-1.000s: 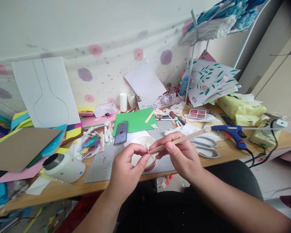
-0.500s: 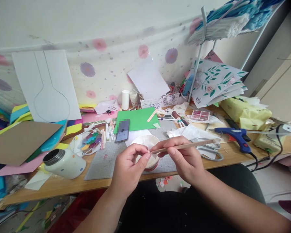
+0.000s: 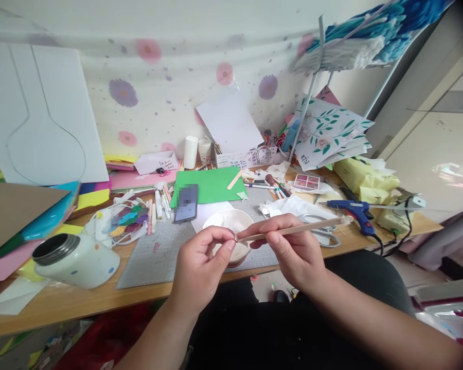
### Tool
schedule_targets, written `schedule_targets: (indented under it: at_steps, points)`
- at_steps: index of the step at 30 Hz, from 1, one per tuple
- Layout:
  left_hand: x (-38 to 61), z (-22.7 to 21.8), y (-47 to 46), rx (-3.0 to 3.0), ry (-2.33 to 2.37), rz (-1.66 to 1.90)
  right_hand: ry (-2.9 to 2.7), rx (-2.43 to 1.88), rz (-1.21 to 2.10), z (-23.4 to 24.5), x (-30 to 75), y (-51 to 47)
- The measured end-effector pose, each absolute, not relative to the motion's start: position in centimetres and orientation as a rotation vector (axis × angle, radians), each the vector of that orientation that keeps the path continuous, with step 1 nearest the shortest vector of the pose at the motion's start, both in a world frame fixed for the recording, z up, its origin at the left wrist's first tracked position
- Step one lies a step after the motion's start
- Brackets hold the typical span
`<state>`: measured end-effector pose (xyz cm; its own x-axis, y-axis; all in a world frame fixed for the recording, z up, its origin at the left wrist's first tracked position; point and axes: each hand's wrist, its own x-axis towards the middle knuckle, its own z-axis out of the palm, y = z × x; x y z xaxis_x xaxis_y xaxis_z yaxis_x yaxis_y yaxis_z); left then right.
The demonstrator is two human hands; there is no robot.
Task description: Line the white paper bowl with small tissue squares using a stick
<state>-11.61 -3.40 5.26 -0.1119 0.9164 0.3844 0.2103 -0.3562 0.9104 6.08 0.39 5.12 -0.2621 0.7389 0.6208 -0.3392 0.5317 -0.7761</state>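
My right hand point(image 3: 295, 249) holds a thin wooden stick point(image 3: 306, 226) between thumb and fingers, close to its left end. A whitish clump sits on the stick's right end. My left hand point(image 3: 204, 262) pinches thumb and forefinger together right at the stick's left tip; whatever is between them is too small to make out. Both hands are over a white bowl point(image 3: 212, 220), which they partly cover. Its inside looks pale.
A grey cutting mat point(image 3: 139, 262) lies under the bowl. Around it are a phone point(image 3: 185, 204), green card point(image 3: 212, 186), scissors point(image 3: 326, 236), a blue glue gun point(image 3: 353, 210) and an uncapped white bottle point(image 3: 79, 262), tilted on the left. Vase-outlined white board point(image 3: 42, 113) leans behind.
The view has shifted slightly to the right, so the table things appear further left. My hands and the stick keep almost the same pose over the bowl.
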Motion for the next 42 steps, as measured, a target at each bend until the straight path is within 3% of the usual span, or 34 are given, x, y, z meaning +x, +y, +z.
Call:
schedule_targets:
  at_steps: [13,25,42]
  points:
    - [-11.9,4.9,-3.4,1.549,1.202,1.479,-1.593,-0.384,0.964,4.6,6.0,0.2]
    - [-12.0,5.1,-3.1,1.502,1.287,1.488,-1.456,-0.276,1.169,4.9,5.1,1.7]
    - [-11.6,5.4,-2.1,1.604,1.309,1.439,-1.506,-0.284,1.21,4.5,5.9,2.6]
